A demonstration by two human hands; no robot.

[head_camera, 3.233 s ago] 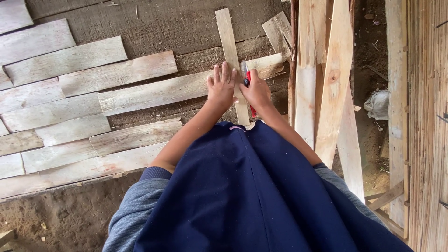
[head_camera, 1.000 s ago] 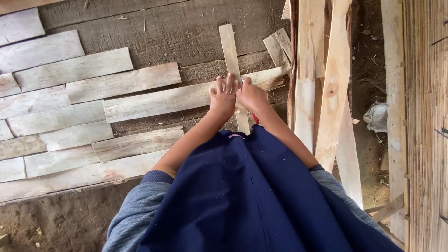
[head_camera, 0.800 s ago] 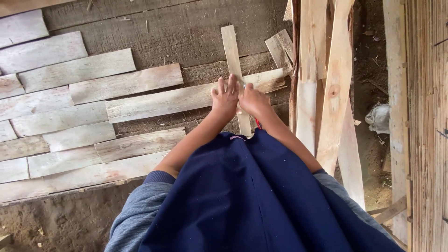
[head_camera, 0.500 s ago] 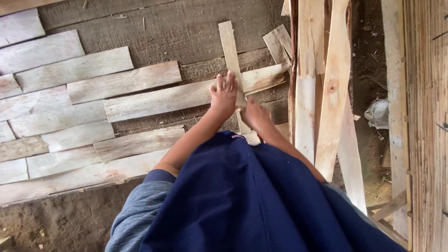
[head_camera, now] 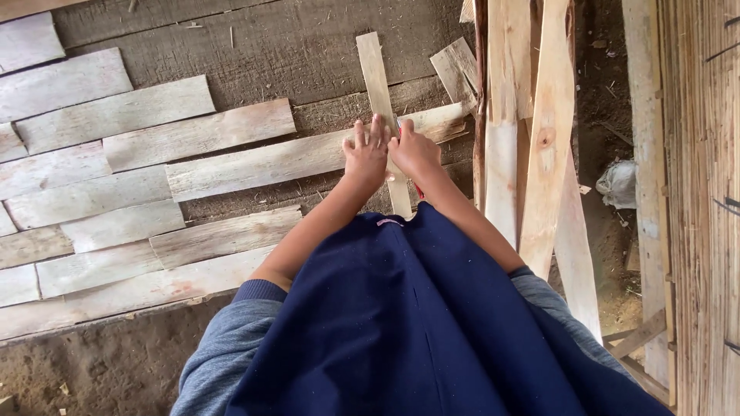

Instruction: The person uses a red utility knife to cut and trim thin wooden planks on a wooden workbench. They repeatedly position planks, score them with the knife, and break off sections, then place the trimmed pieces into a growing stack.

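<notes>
Head view, left hand [head_camera: 365, 155] flat on narrow slat [head_camera: 378, 85], right hand [head_camera: 414, 151] beside

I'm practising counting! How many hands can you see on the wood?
2. The left hand lies flat with spread fingers where a narrow strip crosses a long plank. The right hand is curled right beside it. No other hands show.

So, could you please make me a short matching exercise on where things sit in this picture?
Things:
1. left hand
2. right hand
3. narrow upright slat
4. white bag

Places:
A. on the dirt at the right, beyond the leaning boards
B. fingers spread flat on the long plank
C. crossing over the long plank, between the hands
D. curled, beside the other hand, toward the leaning boards

Pairs: 1-B, 2-D, 3-C, 4-A
</notes>
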